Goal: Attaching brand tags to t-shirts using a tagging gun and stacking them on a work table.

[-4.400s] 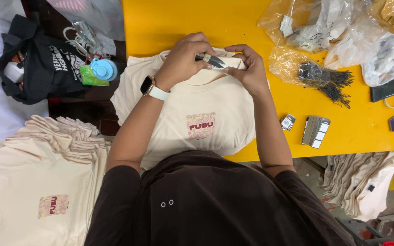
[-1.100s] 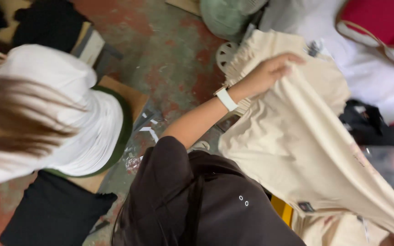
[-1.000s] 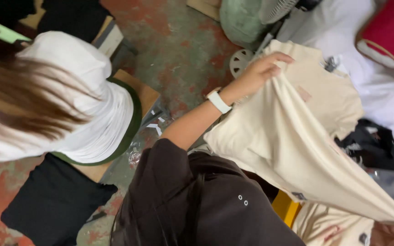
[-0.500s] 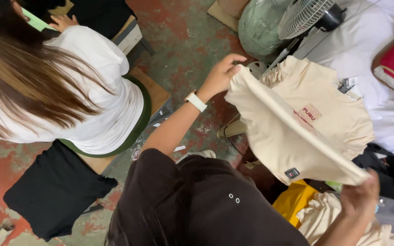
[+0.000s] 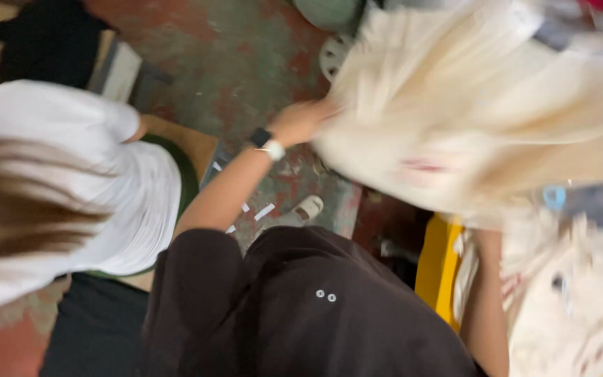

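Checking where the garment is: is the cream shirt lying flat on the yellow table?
No. The cream shirt is lifted in the air, gripped at its edge by the left hand, over the floor beside the yellow table.

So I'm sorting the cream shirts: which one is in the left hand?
The spread-out shirt held over the floor; the left hand grips its edge. The other shirt lies crumpled on the yellow table.

Garment workshop: piles of cream T-shirts (image 5: 483,119), yellow surface (image 5: 433,269), worn painted concrete floor (image 5: 246,63), co-worker in white top (image 5: 99,188) seated close by.
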